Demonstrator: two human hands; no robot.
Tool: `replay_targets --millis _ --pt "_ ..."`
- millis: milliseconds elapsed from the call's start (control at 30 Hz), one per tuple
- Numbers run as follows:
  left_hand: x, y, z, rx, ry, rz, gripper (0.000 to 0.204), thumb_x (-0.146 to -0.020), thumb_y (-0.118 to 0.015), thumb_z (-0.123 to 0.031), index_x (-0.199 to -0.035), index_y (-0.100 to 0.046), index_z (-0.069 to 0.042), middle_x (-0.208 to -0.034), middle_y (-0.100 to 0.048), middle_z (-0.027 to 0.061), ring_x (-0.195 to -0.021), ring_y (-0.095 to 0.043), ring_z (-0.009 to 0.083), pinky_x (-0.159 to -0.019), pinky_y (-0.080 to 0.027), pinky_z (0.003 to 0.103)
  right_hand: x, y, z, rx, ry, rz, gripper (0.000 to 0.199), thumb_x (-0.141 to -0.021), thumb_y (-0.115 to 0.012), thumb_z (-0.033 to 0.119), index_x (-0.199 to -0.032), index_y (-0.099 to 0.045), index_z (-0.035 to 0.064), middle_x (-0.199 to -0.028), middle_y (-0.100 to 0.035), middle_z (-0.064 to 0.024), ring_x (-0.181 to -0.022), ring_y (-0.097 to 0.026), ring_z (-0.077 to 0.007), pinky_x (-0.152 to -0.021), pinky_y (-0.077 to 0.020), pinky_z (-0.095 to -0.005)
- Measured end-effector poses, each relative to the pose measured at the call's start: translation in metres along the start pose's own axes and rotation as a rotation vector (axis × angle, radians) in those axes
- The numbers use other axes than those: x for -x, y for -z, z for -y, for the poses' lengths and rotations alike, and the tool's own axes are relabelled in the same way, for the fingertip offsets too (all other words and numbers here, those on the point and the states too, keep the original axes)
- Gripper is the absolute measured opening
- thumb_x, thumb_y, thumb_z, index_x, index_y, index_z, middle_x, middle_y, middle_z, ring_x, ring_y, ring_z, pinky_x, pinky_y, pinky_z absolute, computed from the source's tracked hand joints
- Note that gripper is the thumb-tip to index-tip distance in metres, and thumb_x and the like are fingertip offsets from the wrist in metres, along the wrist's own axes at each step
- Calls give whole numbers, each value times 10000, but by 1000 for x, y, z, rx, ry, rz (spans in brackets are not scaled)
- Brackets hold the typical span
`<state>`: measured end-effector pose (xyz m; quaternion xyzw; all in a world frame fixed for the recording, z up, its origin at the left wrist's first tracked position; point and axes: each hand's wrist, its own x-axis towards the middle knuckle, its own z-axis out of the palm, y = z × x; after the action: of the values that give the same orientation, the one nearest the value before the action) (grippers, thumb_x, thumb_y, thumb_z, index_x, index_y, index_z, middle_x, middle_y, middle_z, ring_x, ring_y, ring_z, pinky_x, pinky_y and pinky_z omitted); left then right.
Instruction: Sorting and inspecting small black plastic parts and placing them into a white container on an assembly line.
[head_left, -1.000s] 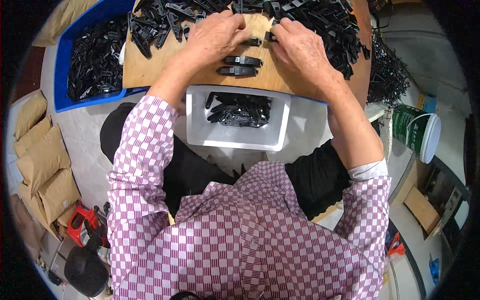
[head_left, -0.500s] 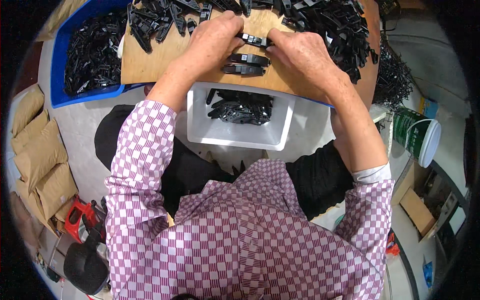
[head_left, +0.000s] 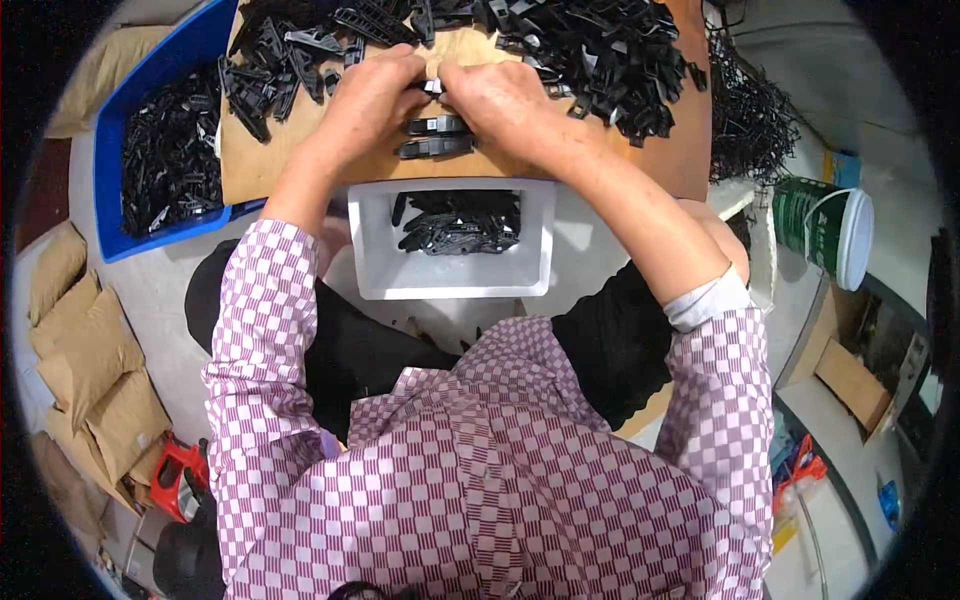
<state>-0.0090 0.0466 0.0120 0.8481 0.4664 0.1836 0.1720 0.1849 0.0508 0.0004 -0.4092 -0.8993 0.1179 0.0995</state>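
Observation:
Over the wooden table, my left hand [head_left: 368, 102] and my right hand [head_left: 503, 108] face each other with fingers pinched. Between their fingertips sits a small black plastic part [head_left: 433, 87] with a pale patch, gripped from both ends. The fingers hide most of it. Just nearer to me, two similar slim black plastic parts [head_left: 437, 147] lie side by side on the wood, close to the right wrist. A white tub [head_left: 455, 278] below the table edge contains a heap of black parts [head_left: 465, 225].
Black parts [head_left: 610, 70] are piled on the table [head_left: 265, 170], with more at its far left. A blue bin [head_left: 110, 215] full of them stands left. Tangled black pieces [head_left: 755, 110] and a green bucket [head_left: 805, 222] are at right, brown packages [head_left: 100, 350] at left.
My hands have drawn closer together, and the right one now covers more of the part held between them. The whole view has shifted a little. Both loose parts still lie in front.

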Motion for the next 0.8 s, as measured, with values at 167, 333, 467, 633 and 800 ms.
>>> replay_targets --millis 167,333,467,633,800 --pt "28 -2 -23 -11 -21 143 156 -776 -704 -66 -888 -608 -14 -915 -627 163 -899 -629 370 -747 -506 449 30 0 10 -156 135 91 163 -878 -627 175 -872 -579 19 -749 -661 -174 -734 -665 -380 -640 -522 -475" --pt "50 14 -36 107 20 345 177 -795 -665 -74 -953 -603 -25 -955 -636 167 -930 -631 375 -757 -504 452 60 25 -8 -16 92 187 173 -825 -654 169 -912 -588 35 -810 -649 -162 -756 -662 -340 -643 -534 -426" --pt "51 35 0 -112 137 165 199 -811 -635 -80 -1003 -601 -46 -963 -639 159 -927 -631 377 -754 -503 459 66 50 -41 337 128 -104 226 -771 -640 108 -975 -556 60 -908 -577 -98 -860 -640 -270 -659 -547 -350" --pt "47 39 30 -309 264 -36 227 -812 -621 -58 -1036 -604 -90 -996 -629 132 -933 -631 373 -754 -510 461 57 38 -41 565 44 -18 213 -764 -617 61 -964 -544 65 -960 -532 -68 -909 -612 -241 -692 -549 -317" --pt "45 33 23 -382 261 -2 203 -853 -567 -57 -1041 -622 -110 -1034 -603 117 -920 -651 349 -784 -523 463 57 37 -45 560 70 -46 223 -763 -626 71 -967 -537 63 -953 -535 -63 -894 -613 -228 -697 -551 -307"
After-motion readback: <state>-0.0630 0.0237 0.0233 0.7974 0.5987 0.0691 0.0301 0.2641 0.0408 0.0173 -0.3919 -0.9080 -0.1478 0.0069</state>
